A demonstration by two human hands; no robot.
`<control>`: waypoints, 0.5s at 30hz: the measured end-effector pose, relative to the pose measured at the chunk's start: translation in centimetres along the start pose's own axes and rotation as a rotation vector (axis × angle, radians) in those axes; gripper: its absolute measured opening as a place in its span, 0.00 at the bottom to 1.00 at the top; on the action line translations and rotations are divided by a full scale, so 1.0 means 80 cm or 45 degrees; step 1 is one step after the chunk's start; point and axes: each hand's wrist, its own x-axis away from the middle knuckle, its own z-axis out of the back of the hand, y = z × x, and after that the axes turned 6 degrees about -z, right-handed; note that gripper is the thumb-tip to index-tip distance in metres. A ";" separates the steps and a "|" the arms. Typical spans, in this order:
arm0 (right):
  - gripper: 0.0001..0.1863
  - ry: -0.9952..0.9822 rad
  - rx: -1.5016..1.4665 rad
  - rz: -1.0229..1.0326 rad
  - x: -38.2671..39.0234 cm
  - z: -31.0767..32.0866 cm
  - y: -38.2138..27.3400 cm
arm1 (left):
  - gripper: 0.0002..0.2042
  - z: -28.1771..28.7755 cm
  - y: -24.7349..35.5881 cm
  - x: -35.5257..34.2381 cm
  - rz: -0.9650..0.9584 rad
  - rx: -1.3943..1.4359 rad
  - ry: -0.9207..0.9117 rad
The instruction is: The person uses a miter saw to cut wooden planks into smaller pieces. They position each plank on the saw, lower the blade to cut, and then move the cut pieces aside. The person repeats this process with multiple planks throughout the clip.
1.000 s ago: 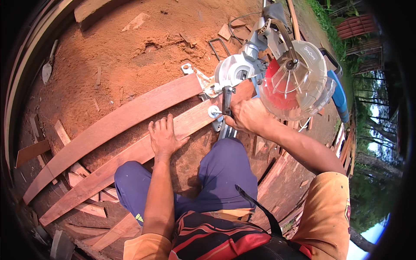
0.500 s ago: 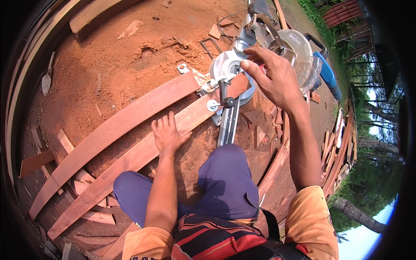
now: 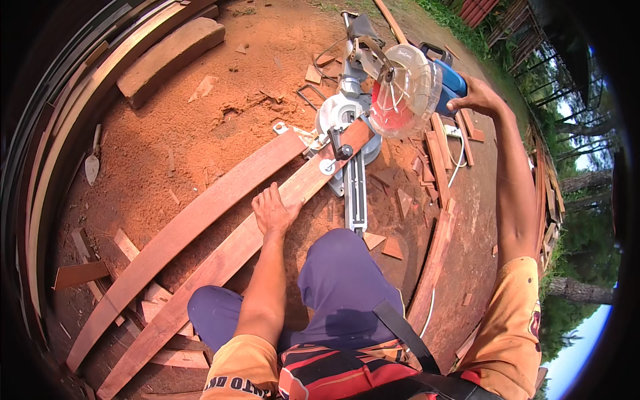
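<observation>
A long reddish wooden board [image 3: 230,257] runs from lower left up to the miter saw [image 3: 400,90]. Its far end lies on the saw's base under a black clamp [image 3: 340,148]. My left hand [image 3: 272,212] spans the board's width short of the clamp, fingers over the far edge and thumb by the near edge. Up at the right, my right hand [image 3: 479,97] curls round the end of the saw's blue motor housing [image 3: 451,87]; some fingertips are hidden behind it. The clear guard [image 3: 417,70] shows the red blade disc [image 3: 392,107] inside.
A second, curved board [image 3: 187,203] lies alongside on the left. Sawdust and wood offcuts [image 3: 392,248] cover the ground. A trowel [image 3: 92,167] and a thick beam [image 3: 172,57] lie far left. A white cable [image 3: 460,150] crosses the ground at right, beside long planks [image 3: 433,253].
My right hand has moved from above the saw base out to the right, onto the blue motor housing. My left hand stays on the board. The view has shifted a little.
</observation>
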 end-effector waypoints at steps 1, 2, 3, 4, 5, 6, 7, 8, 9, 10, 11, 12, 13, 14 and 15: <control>0.55 0.130 -0.002 0.025 0.003 -0.015 0.000 | 0.43 0.001 -0.003 0.000 0.019 0.070 0.017; 0.50 0.191 0.084 -0.015 0.009 -0.026 0.002 | 0.42 0.002 -0.003 0.000 0.035 0.143 0.036; 0.49 0.177 0.061 -0.006 0.013 -0.038 0.007 | 0.41 0.001 -0.006 0.001 0.025 0.204 0.062; 0.49 0.161 0.039 -0.002 0.021 -0.045 0.010 | 0.40 0.001 -0.009 0.001 0.014 0.267 0.083; 0.49 0.192 0.073 -0.022 0.030 -0.064 -0.007 | 0.38 0.006 -0.020 0.003 0.016 0.306 0.109; 0.49 0.217 0.106 -0.053 0.047 -0.088 -0.022 | 0.38 0.013 -0.031 0.008 -0.064 0.321 0.138; 0.49 0.383 0.140 0.068 0.064 -0.121 0.002 | 0.37 0.015 -0.032 0.012 -0.165 0.356 0.151; 0.49 0.549 0.169 0.185 0.078 -0.158 0.029 | 0.36 0.017 -0.034 0.015 -0.269 0.387 0.160; 0.48 0.590 0.105 0.150 0.095 -0.189 0.023 | 0.36 0.021 -0.046 0.024 -0.257 0.235 0.141; 0.48 0.638 0.040 0.120 0.108 -0.215 0.007 | 0.35 0.026 -0.060 0.031 -0.246 0.080 0.132; 0.47 0.644 0.039 0.114 0.128 -0.227 0.000 | 0.34 0.029 -0.064 0.035 -0.247 -0.049 0.120; 0.47 0.644 0.037 0.101 0.147 -0.241 -0.001 | 0.34 0.033 -0.067 0.040 -0.100 -0.147 0.094; 0.46 0.677 0.018 0.130 0.162 -0.255 0.001 | 0.34 0.038 -0.071 0.044 0.046 -0.245 0.068; 0.46 0.683 0.012 0.136 0.174 -0.271 0.013 | 0.34 0.044 -0.077 0.052 0.191 -0.343 0.032; 0.46 0.692 0.024 0.133 0.188 -0.280 0.010 | 0.34 0.054 -0.089 0.057 0.261 -0.384 -0.025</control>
